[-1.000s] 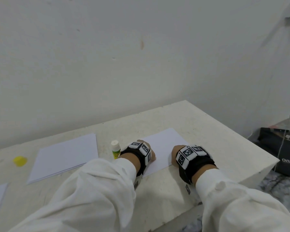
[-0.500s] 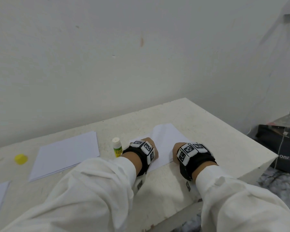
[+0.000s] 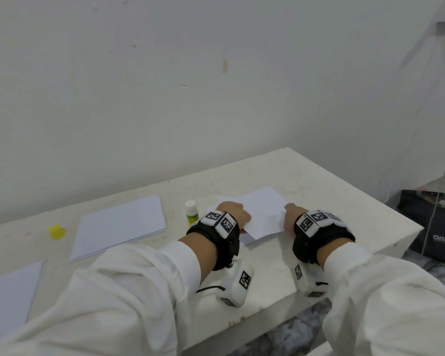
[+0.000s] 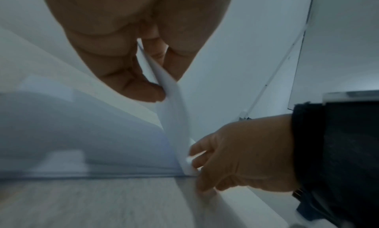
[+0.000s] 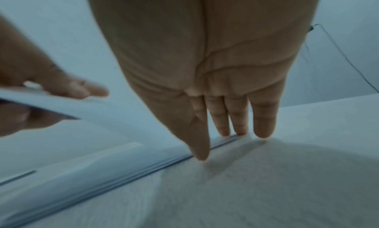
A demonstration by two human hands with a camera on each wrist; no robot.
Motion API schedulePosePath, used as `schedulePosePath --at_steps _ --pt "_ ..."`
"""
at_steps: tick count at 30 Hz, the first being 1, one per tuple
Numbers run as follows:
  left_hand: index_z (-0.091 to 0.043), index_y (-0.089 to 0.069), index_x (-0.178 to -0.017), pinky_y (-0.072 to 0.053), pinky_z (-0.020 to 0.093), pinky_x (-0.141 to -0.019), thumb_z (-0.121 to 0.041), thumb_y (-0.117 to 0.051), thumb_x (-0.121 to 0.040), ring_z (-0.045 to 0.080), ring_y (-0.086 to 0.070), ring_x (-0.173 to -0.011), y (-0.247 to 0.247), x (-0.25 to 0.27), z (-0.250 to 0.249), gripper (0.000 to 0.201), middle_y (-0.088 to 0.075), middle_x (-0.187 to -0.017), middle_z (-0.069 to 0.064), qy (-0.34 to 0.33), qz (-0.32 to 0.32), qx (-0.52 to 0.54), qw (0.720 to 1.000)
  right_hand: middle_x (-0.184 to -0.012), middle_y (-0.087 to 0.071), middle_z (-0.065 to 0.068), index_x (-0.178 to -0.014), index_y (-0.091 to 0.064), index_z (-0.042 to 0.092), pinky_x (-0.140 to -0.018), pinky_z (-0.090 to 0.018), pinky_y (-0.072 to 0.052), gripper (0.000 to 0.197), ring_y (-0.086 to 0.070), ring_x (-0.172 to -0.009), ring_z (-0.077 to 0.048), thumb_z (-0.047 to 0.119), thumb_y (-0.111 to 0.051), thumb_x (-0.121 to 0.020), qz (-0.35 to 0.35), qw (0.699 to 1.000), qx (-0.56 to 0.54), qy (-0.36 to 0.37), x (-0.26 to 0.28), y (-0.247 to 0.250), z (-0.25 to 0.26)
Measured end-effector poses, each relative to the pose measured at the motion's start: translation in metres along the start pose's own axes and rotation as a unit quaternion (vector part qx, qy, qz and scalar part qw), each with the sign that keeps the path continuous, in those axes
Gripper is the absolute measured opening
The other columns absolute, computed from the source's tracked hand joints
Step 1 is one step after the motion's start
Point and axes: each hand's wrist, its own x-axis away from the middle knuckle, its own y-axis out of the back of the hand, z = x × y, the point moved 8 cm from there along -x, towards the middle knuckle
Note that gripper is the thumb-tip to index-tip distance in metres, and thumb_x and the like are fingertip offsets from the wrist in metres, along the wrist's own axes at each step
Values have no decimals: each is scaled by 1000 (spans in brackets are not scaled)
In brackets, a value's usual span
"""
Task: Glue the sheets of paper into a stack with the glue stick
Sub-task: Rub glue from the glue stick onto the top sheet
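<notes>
A white sheet (image 3: 261,211) hangs tilted over the glued stack (image 3: 247,238) at the table's front right. My left hand (image 3: 233,210) pinches the sheet's (image 4: 170,102) near left corner between thumb and fingers and holds it raised. My right hand (image 3: 293,217) has straight fingers (image 5: 225,118) whose tips rest at the stack's near edge (image 5: 143,171), beside the sheet's lower corner. The uncapped glue stick (image 3: 191,213) stands upright just left of my left hand. Its yellow cap (image 3: 56,231) lies far left.
A pile of loose white sheets (image 3: 120,224) lies left of the glue stick. Another sheet (image 3: 8,296) is at the far left edge. The table's front edge (image 3: 280,308) runs under my wrists. A dark bag (image 3: 432,222) sits on the floor to the right.
Both hands slid forward along the stack. The left hand lifted the top sheet's corner, so the sheet now stands tilted instead of lying flat.
</notes>
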Motion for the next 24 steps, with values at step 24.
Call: schedulePosePath --at_steps 24 --pt "-29 -46 -135 -52 25 -78 -18 -71 -81 20 -58 -106 234 109 169 60 -48 -134 2 126 -16 -427 895 -101 -60 -12 -115 -61 6 -82 -32 -43 39 -57 -92 -30 27 -67 -83 40 966 -201 154 78 10 205"
